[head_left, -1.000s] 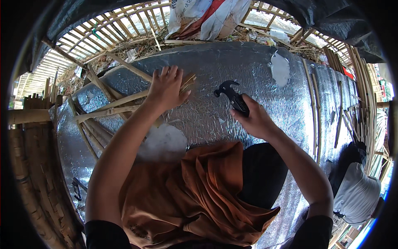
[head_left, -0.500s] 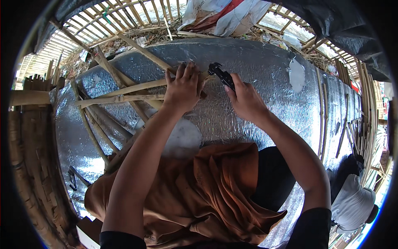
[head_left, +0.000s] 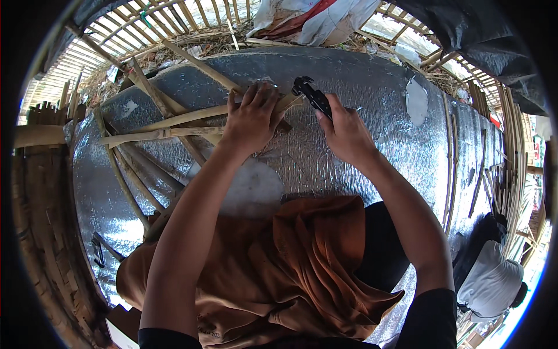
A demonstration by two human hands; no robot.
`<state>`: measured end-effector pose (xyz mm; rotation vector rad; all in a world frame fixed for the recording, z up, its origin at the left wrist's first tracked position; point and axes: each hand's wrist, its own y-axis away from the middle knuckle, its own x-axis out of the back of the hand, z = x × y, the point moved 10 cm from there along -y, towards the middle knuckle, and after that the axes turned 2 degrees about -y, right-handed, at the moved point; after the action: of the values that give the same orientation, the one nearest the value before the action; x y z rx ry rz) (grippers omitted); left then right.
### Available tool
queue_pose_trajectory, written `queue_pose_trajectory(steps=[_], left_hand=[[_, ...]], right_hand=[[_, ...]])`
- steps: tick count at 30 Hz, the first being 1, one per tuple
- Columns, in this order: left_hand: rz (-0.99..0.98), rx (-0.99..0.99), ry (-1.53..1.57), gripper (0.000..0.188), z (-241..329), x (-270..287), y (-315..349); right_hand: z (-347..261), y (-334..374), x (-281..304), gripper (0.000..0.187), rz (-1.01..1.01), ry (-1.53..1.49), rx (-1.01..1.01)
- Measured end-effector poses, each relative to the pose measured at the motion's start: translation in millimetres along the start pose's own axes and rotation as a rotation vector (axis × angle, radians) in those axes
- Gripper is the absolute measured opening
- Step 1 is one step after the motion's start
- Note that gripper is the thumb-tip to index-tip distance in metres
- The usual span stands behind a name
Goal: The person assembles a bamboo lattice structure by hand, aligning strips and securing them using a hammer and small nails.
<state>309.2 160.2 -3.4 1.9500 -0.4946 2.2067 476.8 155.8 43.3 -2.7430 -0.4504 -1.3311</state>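
Observation:
My left hand (head_left: pixel 251 119) lies over several bamboo sticks (head_left: pixel 165 134), fingers spread and stretched out, pressing them down. The sticks cross one another left of the hand, and a stick end (head_left: pixel 286 103) pokes out past its right side. My right hand (head_left: pixel 349 131) is wrapped around a black multi-tool (head_left: pixel 314 98) with a hammer-like head. That head sits close to the stick end; whether they touch I cannot tell. Part of the sticks under my left palm is hidden.
A silver foil mat (head_left: pixel 349 75) lies under everything. Brown cloth (head_left: pixel 290 256) covers my lap. Bamboo stands stacked at the left (head_left: pixel 46 221) and right (head_left: pixel 514 134), with a slatted fence (head_left: pixel 174 23) beyond. Someone in a light shirt (head_left: pixel 491 282) is at the lower right.
The whole view has shifted a little. My right hand and the multi-tool have moved slightly farther from me, the tool's head rising a bit. My left hand stays on the sticks.

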Motion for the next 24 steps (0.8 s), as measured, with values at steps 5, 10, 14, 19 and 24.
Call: queue_pose_trajectory(steps=[5, 10, 14, 19, 24], left_hand=[[-0.04, 0.022, 0.008, 0.055, 0.3, -2.2, 0.9], [-0.037, 0.018, -0.001, 0.056, 3.1, -6.5, 0.4], [-0.008, 0.022, -0.024, 0.058, 2.4, -4.4, -2.2], [-0.07, 0.021, -0.044, 0.061, 4.8, -10.7, 0.5], [-0.024, 0.04, -0.001, 0.064, -0.9, -8.6, 7.2]], right_hand=[[-43.0, 6.4, 46.9, 0.036, 0.281, -0.079, 0.142], [-27.8, 8.8, 38.7, 0.035, 0.288, 0.027, 0.138], [-20.6, 1.6, 22.7, 0.035, 0.103, 0.009, 0.019], [-47.2, 26.3, 68.4, 0.04, 0.588, -0.19, 0.307], [-28.8, 9.2, 15.8, 0.032, 0.042, 0.082, 0.024]])
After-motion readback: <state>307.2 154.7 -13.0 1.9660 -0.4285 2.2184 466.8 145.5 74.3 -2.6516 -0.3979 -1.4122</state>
